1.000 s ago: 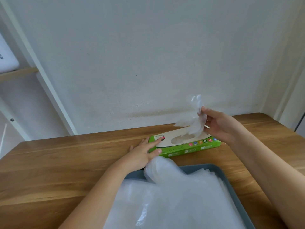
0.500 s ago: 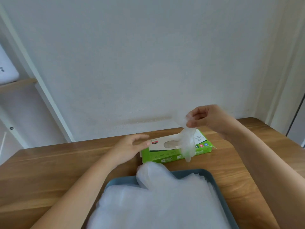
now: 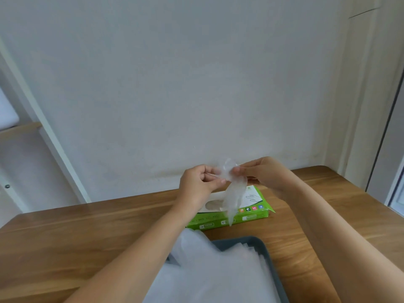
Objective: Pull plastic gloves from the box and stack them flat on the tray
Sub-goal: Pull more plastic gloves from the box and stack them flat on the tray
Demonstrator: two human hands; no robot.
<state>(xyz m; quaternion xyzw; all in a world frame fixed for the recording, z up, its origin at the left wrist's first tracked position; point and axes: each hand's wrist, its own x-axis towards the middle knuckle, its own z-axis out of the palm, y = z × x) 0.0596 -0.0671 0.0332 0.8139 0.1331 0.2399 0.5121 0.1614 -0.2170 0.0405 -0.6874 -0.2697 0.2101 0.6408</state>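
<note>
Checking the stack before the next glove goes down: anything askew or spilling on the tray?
Yes. At the far left corner of the tray the glove stack humps up and hangs over the rim instead of lying flat.

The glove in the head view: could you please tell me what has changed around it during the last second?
The left hand came off the box, rose and now pinches the top of the glove beside the right hand, which kept its hold and lifted the glove clear of the box's opening. The box, tray, stacked gloves and table stayed put.
</note>
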